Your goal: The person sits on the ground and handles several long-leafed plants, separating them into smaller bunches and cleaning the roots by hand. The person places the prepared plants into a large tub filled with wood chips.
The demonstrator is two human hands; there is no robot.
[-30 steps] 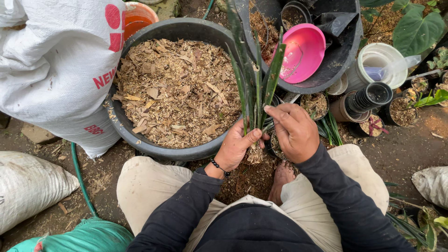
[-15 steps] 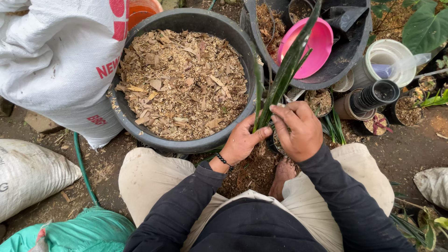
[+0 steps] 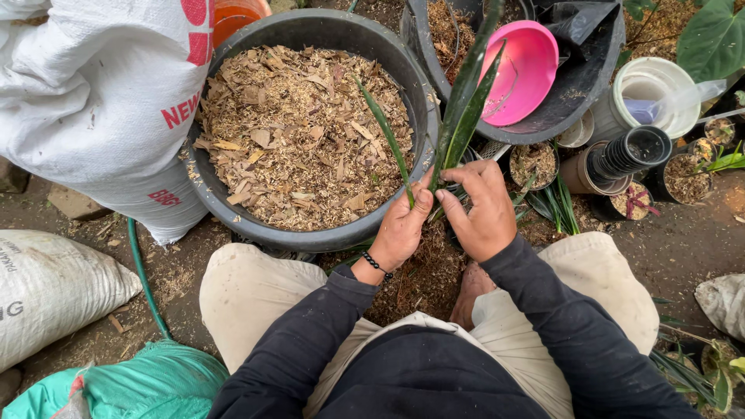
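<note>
A plant with long, stiff green leaves (image 3: 464, 109) stands upright in front of me, its base hidden behind my hands. My left hand (image 3: 403, 226) grips the lower leaves from the left; a thin leaf leans away over the tub. My right hand (image 3: 483, 208) closes on the base from the right, fingers curled around the stems. Both hands touch each other over loose brown soil between my knees. A big black tub (image 3: 256, 225) filled with dry leaf and wood mulch sits just left of the plant.
A white sack (image 3: 93, 101) leans at the upper left, another sack (image 3: 46, 283) lies at the left, a green bag (image 3: 147, 384) below. A second black tub (image 3: 574, 93) holds a pink bowl (image 3: 524, 70). Small pots (image 3: 632, 151), a white container (image 3: 656, 93) and a green hose (image 3: 143, 271) lie around.
The plant's leaves have tilted to the right and apart, one thin leaf now leaning left. Both hands stay clasped at its base, shifted slightly.
</note>
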